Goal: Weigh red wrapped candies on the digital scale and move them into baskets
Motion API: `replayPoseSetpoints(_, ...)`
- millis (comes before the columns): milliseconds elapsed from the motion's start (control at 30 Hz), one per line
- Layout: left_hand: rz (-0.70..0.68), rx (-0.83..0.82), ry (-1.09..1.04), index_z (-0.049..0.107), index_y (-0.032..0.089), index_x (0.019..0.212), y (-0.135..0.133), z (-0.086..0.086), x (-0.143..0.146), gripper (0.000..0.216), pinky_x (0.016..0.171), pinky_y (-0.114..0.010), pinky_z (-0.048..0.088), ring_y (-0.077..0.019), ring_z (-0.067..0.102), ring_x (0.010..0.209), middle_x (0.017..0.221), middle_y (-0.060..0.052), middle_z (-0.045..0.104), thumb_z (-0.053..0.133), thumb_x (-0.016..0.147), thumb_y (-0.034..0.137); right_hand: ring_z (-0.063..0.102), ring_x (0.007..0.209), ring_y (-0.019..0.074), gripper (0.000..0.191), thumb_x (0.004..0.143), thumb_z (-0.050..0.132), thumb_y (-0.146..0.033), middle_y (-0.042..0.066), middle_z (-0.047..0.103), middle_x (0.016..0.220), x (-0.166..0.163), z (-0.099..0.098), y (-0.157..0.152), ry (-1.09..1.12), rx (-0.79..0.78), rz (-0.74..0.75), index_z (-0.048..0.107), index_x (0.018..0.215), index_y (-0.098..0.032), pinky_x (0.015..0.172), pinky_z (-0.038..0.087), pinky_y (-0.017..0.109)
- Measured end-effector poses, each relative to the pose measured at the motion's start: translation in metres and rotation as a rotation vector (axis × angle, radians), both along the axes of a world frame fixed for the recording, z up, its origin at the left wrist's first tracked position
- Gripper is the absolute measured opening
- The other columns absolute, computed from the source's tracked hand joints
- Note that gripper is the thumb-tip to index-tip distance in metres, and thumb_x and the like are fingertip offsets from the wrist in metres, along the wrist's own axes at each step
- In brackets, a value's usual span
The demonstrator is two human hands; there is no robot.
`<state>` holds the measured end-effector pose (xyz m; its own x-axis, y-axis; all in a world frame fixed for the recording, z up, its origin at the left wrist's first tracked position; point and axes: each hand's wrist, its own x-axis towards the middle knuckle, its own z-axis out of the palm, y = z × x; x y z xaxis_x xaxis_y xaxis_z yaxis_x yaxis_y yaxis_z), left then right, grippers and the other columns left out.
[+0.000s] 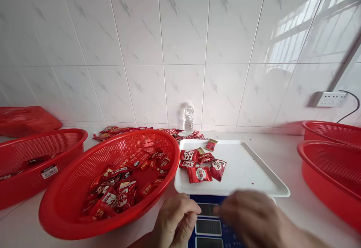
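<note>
My left hand is beside the left edge of the dark blue scale panel, fingers curled in and thumb close to the index finger. Nothing shows between them. Over the right part of the panel, my right hand is smeared by motion, so its fingers cannot be made out. Just beyond both hands lies a white tray with several red wrapped sweets grouped at its left side. One small gold-edged sweet sits near the tray's back rim.
Left of the tray, a big red mesh basket holds many red packets. Another red basket stands farther left, and red baskets are at right. A clear bottle and loose packets lie along the tiled wall.
</note>
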<state>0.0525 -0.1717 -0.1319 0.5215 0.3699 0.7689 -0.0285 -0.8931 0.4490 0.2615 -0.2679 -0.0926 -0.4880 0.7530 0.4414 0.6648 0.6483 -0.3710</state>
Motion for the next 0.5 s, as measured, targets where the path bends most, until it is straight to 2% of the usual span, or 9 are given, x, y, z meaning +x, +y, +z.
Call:
replayPoseSetpoints(33, -0.002, -0.013, 0.007, 0.057, 0.029, 0.096, -0.001, -0.001, 0.0, 0.014, 0.061, -0.027, 0.05, -0.0159, 0.059, 0.06, 0.069, -0.001, 0.062, 0.043, 0.093, 0.028, 0.063, 0.084, 0.0189, 0.032, 0.095, 0.038, -0.018, 0.009, 0.068, 0.095, 0.013, 0.007, 0.015, -0.049, 0.101, -0.144, 0.059, 0.119, -0.022, 0.07, 0.052, 0.035)
replayPoseSetpoints(100, -0.001, -0.046, 0.014, 0.057, 0.029, 0.094, -0.004, -0.002, 0.0, 0.014, 0.065, -0.029, 0.05, -0.0166, 0.059, 0.063, 0.069, -0.001, 0.063, 0.043, 0.092, 0.028, 0.061, 0.093, 0.0184, 0.034, 0.094, 0.035, -0.015, 0.009, 0.066, 0.105, 0.037, 0.016, 0.051, -0.2, 0.168, -0.404, 0.062, 0.114, -0.022, 0.078, 0.051, 0.034)
replayPoseSetpoints(200, -0.063, -0.013, 0.008, 0.055, 0.028, 0.095, -0.005, -0.004, 0.002, 0.014, 0.066, -0.029, 0.049, -0.0163, 0.058, 0.063, 0.069, -0.002, 0.063, 0.042, 0.093, 0.026, 0.052, 0.113, 0.0227, 0.043, 0.091, 0.035, -0.009, 0.006, 0.058, 0.127, 0.06, 0.022, 0.103, -0.495, 0.085, -0.611, 0.054, 0.125, -0.025, 0.08, 0.05, 0.035)
replayPoseSetpoints(333, -0.122, 0.046, 0.01, 0.053, 0.026, 0.098, 0.0, -0.005, 0.001, 0.014, 0.064, -0.028, 0.048, -0.0154, 0.058, 0.062, 0.07, -0.001, 0.062, 0.042, 0.092, 0.022, 0.042, 0.124, 0.021, 0.06, 0.08, 0.038, 0.005, 0.003, 0.048, 0.139, 0.064, 0.022, 0.144, -0.695, -0.049, -0.53, 0.051, 0.129, -0.027, 0.087, 0.045, 0.032)
replayPoseSetpoints(400, -0.116, 0.047, 0.022, 0.053, 0.026, 0.099, 0.002, -0.005, 0.001, 0.014, 0.064, -0.027, 0.048, -0.0154, 0.058, 0.064, 0.072, -0.001, 0.063, 0.043, 0.091, 0.02, 0.043, 0.123, 0.0199, 0.056, 0.08, 0.041, 0.005, 0.005, 0.05, 0.136, 0.06, 0.021, 0.152, -0.723, -0.072, -0.491, 0.053, 0.126, -0.025, 0.091, 0.042, 0.032)
replayPoseSetpoints(500, -0.119, 0.064, 0.042, 0.052, 0.025, 0.099, 0.003, -0.005, 0.0, 0.015, 0.065, -0.027, 0.047, -0.0153, 0.059, 0.066, 0.075, -0.001, 0.065, 0.042, 0.091, 0.019, 0.051, 0.113, 0.0207, 0.044, 0.083, 0.043, 0.0, 0.009, 0.057, 0.123, 0.055, 0.018, 0.159, -0.744, -0.104, -0.488, 0.056, 0.118, -0.022, 0.085, 0.044, 0.032)
